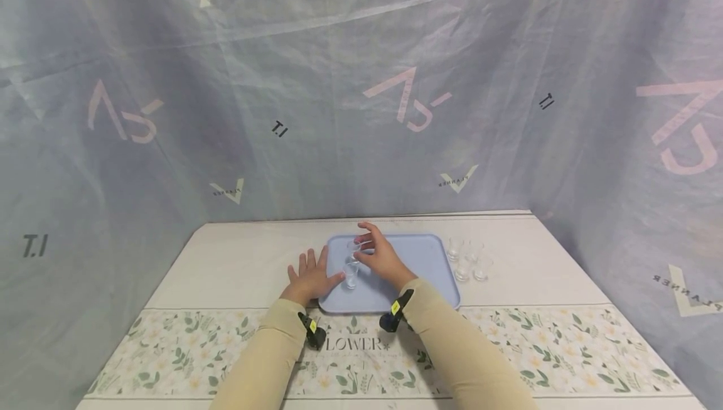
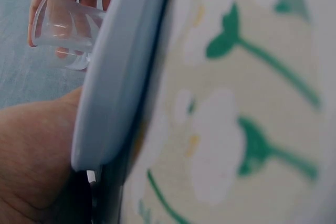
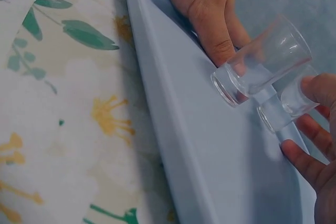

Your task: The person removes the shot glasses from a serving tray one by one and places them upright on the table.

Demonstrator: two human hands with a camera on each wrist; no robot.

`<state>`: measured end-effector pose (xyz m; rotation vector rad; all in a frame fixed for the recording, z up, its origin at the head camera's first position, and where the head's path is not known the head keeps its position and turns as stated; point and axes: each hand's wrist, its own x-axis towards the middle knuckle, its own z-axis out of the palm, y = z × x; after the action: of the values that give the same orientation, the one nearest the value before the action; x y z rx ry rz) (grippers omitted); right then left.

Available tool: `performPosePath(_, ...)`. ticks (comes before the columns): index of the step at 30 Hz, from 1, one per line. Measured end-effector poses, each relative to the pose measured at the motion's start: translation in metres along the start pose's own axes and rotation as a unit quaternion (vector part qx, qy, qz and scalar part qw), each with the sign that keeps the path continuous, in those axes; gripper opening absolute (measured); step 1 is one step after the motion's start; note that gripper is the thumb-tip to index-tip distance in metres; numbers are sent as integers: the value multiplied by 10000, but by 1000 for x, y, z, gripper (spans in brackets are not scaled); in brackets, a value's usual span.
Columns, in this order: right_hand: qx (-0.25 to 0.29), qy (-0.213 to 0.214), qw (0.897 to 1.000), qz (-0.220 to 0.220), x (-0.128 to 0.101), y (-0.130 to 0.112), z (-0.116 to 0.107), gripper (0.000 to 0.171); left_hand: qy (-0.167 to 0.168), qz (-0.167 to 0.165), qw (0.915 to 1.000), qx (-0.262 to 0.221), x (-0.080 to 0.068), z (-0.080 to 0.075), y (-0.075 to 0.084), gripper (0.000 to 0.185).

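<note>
Two clear shot glasses stand one behind the other on the left part of a pale blue tray (image 1: 418,265). My right hand (image 1: 383,259) curls round the rear shot glass (image 3: 286,103), its thumb at the rim and fingers at the far side. My left hand (image 1: 309,279) lies at the tray's left edge with fingers spread. Its thumb reaches over the edge to the front shot glass (image 1: 351,279), and its tip is at the base in the right wrist view. In the left wrist view, the tray wall hides part of the glass.
Several more clear shot glasses (image 1: 463,270) stand close together on the table just right of the tray. A floral printed strip (image 1: 565,347) runs along the front of the white table (image 1: 237,265). Grey printed cloth (image 1: 316,83) hangs behind and at both sides.
</note>
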<state>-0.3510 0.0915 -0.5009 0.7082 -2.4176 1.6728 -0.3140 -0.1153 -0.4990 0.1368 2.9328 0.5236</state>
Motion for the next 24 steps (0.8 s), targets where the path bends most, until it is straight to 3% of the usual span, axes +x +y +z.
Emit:
performPosePath(12,16,39,9999,-102,1,-3,-5,69,-68,-46,9999,-80,11,11,-7,94)
performPosePath(24,-281,35,9996,-52,1,-9,-14,67,-126,-59,9999,-94,8,9,-4,94)
